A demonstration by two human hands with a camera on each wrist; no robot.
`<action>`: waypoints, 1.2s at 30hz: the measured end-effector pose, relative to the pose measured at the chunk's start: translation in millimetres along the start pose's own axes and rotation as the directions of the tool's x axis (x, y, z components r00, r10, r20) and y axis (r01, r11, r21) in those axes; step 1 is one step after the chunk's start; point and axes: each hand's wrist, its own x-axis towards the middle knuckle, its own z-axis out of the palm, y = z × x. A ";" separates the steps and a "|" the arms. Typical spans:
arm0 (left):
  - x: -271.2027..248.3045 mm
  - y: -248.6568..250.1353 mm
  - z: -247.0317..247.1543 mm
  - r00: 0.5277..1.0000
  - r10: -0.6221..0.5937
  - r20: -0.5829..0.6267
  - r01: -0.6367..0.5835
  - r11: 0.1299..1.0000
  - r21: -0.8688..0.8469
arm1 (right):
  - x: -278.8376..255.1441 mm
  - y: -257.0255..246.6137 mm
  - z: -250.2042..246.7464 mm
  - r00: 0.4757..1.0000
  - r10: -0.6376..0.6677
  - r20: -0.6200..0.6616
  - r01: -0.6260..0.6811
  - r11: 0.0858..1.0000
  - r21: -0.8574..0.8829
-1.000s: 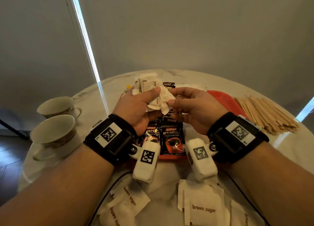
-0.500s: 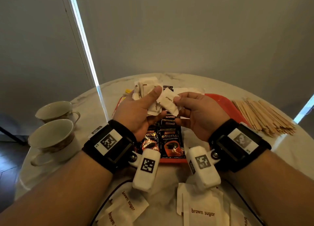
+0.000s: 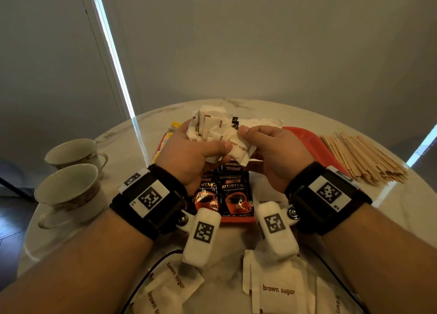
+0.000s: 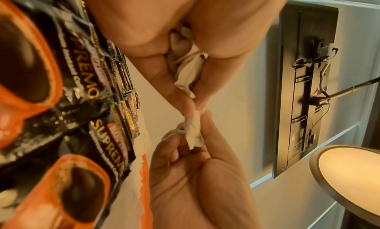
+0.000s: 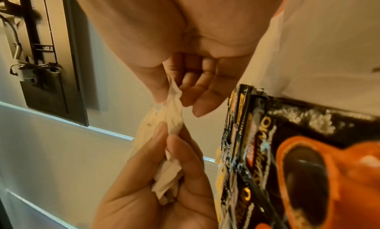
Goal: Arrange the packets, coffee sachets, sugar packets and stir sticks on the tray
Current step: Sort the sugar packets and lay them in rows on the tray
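Above the red tray (image 3: pixel 305 137), my left hand (image 3: pixel 203 148) grips a bunch of white brown sugar packets (image 3: pixel 212 129), with its thumb pressed on the front one. My right hand (image 3: pixel 250 143) pinches that front brown sugar packet (image 3: pixel 238 150) by its right end. In the left wrist view the bunch (image 4: pixel 186 70) sits between the left fingers, and the right hand (image 4: pixel 195 167) nips the packet's end (image 4: pixel 193 131). The right wrist view shows the same pinch (image 5: pixel 174 115). Black and orange coffee sachets (image 3: pixel 234 193) lie in rows on the tray below both hands. Wooden stir sticks (image 3: pixel 361 157) lie in a heap right of the tray.
Two teacups (image 3: pixel 71 153) (image 3: pixel 68 190) stand on the marble table (image 3: pixel 402 207) at the left. Loose brown sugar packets (image 3: pixel 276 287) (image 3: pixel 175 280) lie near the front edge under my wrists, crossed by black cables (image 3: pixel 146 273).
The single packet in my right hand has come back against the bunch, and my left thumb now presses on it. Both hands have stayed together over the tray.
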 end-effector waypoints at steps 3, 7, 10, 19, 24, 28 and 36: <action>2.7 0.7 -2.0 0.998 0.011 -0.063 -0.013 0.999 -0.035 | -0.9 0.7 0.0 0.999 0.032 0.042 -0.031 0.999 -0.012; 4.6 2.7 -2.7 0.992 0.005 -0.126 -0.017 0.995 -0.099 | 3.1 0.5 -1.0 0.999 0.002 -0.033 -0.002 1.000 0.013; 5.2 2.4 -2.4 0.989 0.012 -0.147 -0.029 0.993 -0.115 | 3.5 0.8 -1.5 0.998 0.003 -0.070 0.002 0.998 0.064; 8.3 1.4 -4.5 0.978 0.020 -0.207 -0.056 0.984 -0.169 | 18.0 -12.4 -8.3 0.993 0.023 -0.116 -0.015 0.997 0.072; 11.1 0.4 -7.6 0.972 0.022 -0.234 -0.061 0.985 -0.160 | 71.4 -16.5 -60.4 0.914 0.103 -0.393 -0.123 0.992 -0.024; 13.4 -0.3 -10.8 0.971 0.019 -0.238 -0.053 0.989 -0.140 | 99.3 -7.2 -105.5 0.886 0.163 -0.434 -0.263 0.947 -0.182; 16.8 -1.4 -12.4 0.968 0.031 -0.250 -0.066 0.989 -0.132 | 115.9 -6.4 -115.2 0.890 0.186 -0.417 -0.354 0.858 -0.373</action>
